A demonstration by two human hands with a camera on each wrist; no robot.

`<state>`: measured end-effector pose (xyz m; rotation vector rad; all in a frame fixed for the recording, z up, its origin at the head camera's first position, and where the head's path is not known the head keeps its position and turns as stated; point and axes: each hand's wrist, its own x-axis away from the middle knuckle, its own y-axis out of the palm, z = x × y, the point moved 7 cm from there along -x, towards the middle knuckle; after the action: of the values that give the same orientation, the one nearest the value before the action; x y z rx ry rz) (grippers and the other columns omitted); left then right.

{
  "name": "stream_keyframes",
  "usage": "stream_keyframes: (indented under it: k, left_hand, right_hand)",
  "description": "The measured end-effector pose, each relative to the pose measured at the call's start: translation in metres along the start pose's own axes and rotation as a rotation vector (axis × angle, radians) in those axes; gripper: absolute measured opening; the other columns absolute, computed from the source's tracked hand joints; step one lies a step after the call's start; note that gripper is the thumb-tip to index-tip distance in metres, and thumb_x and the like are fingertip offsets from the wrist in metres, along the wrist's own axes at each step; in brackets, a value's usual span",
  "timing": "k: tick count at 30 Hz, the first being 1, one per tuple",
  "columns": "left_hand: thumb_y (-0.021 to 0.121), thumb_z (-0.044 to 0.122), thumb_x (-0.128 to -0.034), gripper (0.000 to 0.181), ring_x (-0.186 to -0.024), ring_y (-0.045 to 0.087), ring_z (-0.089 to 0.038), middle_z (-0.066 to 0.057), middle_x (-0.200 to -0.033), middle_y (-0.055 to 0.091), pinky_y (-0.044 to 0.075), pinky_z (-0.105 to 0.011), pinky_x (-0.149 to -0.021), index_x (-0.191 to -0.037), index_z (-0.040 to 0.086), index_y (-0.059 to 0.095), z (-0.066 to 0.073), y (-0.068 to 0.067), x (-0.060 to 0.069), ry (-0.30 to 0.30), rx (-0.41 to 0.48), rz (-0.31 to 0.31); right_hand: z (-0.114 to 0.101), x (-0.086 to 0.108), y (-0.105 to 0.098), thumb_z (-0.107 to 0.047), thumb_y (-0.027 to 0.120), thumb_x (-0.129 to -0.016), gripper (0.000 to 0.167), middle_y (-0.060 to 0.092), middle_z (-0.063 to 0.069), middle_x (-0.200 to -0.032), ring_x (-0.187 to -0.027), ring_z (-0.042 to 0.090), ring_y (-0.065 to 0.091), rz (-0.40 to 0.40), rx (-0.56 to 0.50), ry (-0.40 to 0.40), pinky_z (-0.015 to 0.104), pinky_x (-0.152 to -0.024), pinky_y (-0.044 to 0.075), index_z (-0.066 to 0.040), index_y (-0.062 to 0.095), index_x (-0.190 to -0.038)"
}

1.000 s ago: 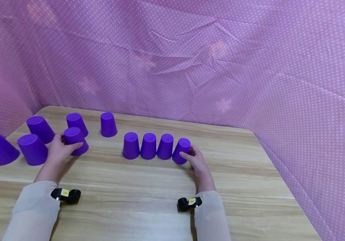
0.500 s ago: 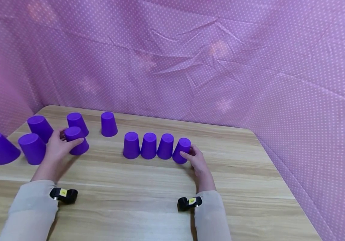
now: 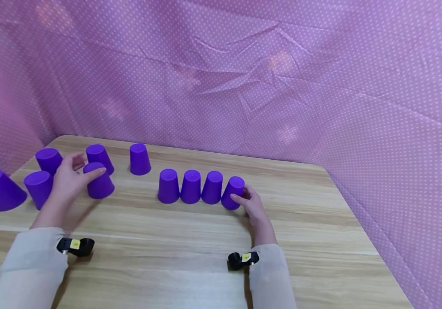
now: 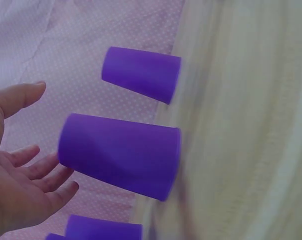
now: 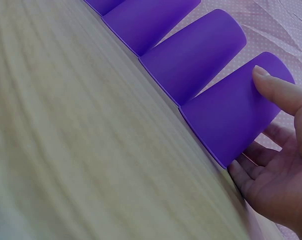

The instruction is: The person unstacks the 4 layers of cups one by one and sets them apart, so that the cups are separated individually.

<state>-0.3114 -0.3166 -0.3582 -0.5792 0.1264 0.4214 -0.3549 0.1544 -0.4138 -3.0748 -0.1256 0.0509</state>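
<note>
In the head view my left hand (image 3: 65, 182) hovers around the upper part of an upside-down purple cup (image 3: 102, 188) standing on the table. The left wrist view shows the thumb apart from that cup (image 4: 121, 155) and the fingers spread loosely, their tips overlapping its base end; whether they touch it cannot be told. My right hand (image 3: 253, 206) holds the end cup (image 3: 231, 195) of a row, thumb on its near side and fingers behind, also plain in the right wrist view. Touching or nearly touching it are the row's other cups (image 3: 211, 189), likewise upside down.
Further upside-down purple cups stand singly at the left and back, such as one cup (image 3: 140, 161) at the back and another (image 3: 1, 191) at the far left. A pink dotted cloth (image 3: 221, 86) hangs behind the wooden table (image 3: 167, 257).
My left hand has loosened from its cup and moved up and slightly left, its thumb rising on the cup. That cup stays nearly in place. The right hand and its row look unchanged.
</note>
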Motion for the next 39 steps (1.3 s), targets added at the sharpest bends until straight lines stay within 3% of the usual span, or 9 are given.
stream_keyframes:
  k: [1,3,9,14,20,27,31,39]
  left_hand:
    - [0.065,0.043,-0.0715,0.086,-0.117,0.032,-0.033,-0.021,-0.130,0.032,0.028,-0.043,-0.096,-0.134,0.004,0.021,0.001,-0.001,-0.001,-0.005,-0.002,0.008]
    - [0.065,0.039,-0.0740,0.084,-0.118,0.028,-0.036,-0.024,-0.131,0.028,0.024,-0.046,-0.097,-0.134,0.001,0.019,0.021,-0.005,0.008,-0.003,0.032,0.001]
    - [0.063,0.034,-0.0770,0.080,-0.121,0.023,-0.037,-0.025,-0.133,0.024,0.018,-0.046,-0.099,-0.134,-0.002,0.018,0.061,-0.012,0.024,0.048,0.053,0.014]
    - [0.064,0.027,-0.0774,0.073,-0.121,0.025,-0.033,-0.024,-0.132,0.029,0.018,-0.042,-0.100,-0.132,-0.001,0.024,0.076,-0.010,0.024,0.096,0.058,0.048]
    - [0.066,0.021,-0.0759,0.070,-0.120,0.027,-0.031,-0.023,-0.130,0.032,0.020,-0.038,-0.100,-0.129,-0.003,0.028,0.091,-0.002,0.027,0.154,0.115,0.043]
    - [0.067,0.023,-0.0757,0.071,-0.119,0.029,-0.033,-0.023,-0.129,0.033,0.022,-0.040,-0.099,-0.129,-0.002,0.027,0.097,0.024,0.028,0.165,0.162,-0.017]
    - [0.068,0.026,-0.0748,0.074,-0.118,0.029,-0.035,-0.024,-0.128,0.033,0.023,-0.043,-0.098,-0.129,-0.003,0.027,0.099,0.047,0.031,0.159,0.179,-0.087]
    - [0.067,0.014,-0.0748,0.068,-0.117,0.029,-0.038,-0.027,-0.126,0.034,0.023,-0.046,-0.097,-0.126,-0.008,0.028,0.101,0.091,0.035,0.200,0.244,-0.225]
  right_hand:
    - [0.000,0.000,0.000,-0.009,0.067,-0.073,0.050,0.052,0.016,-0.110,-0.104,0.026,0.045,-0.001,0.001,0.000,0.040,-0.094,0.029,-0.002,0.047,-0.119]
    - [-0.001,0.000,0.000,-0.009,0.067,-0.073,0.051,0.051,0.016,-0.111,-0.105,0.027,0.045,-0.004,0.000,0.006,0.040,-0.094,0.029,-0.002,0.047,-0.119]
    - [0.000,0.001,0.000,-0.011,0.067,-0.074,0.052,0.050,0.016,-0.114,-0.107,0.027,0.043,-0.004,0.015,0.036,0.042,-0.096,0.025,-0.003,0.046,-0.120]
    - [0.001,0.000,0.000,-0.011,0.067,-0.074,0.053,0.049,0.017,-0.114,-0.107,0.027,0.042,0.005,0.008,0.040,0.042,-0.097,0.024,-0.003,0.045,-0.121]
    - [0.000,-0.001,0.002,-0.010,0.067,-0.073,0.052,0.051,0.016,-0.112,-0.105,0.027,0.044,0.009,0.012,0.027,0.042,-0.096,0.026,-0.002,0.046,-0.119]
    - [0.000,-0.003,0.001,-0.009,0.067,-0.073,0.051,0.051,0.016,-0.111,-0.105,0.027,0.045,0.015,-0.001,0.012,0.040,-0.095,0.029,-0.002,0.047,-0.119]
    - [0.001,-0.003,0.000,-0.010,0.068,-0.072,0.051,0.051,0.016,-0.111,-0.105,0.027,0.044,0.015,0.013,0.024,0.041,-0.095,0.027,-0.003,0.047,-0.119]
    - [0.000,-0.002,0.002,-0.011,0.067,-0.073,0.052,0.051,0.016,-0.111,-0.105,0.028,0.044,0.011,0.035,0.026,0.043,-0.095,0.026,-0.003,0.046,-0.119]
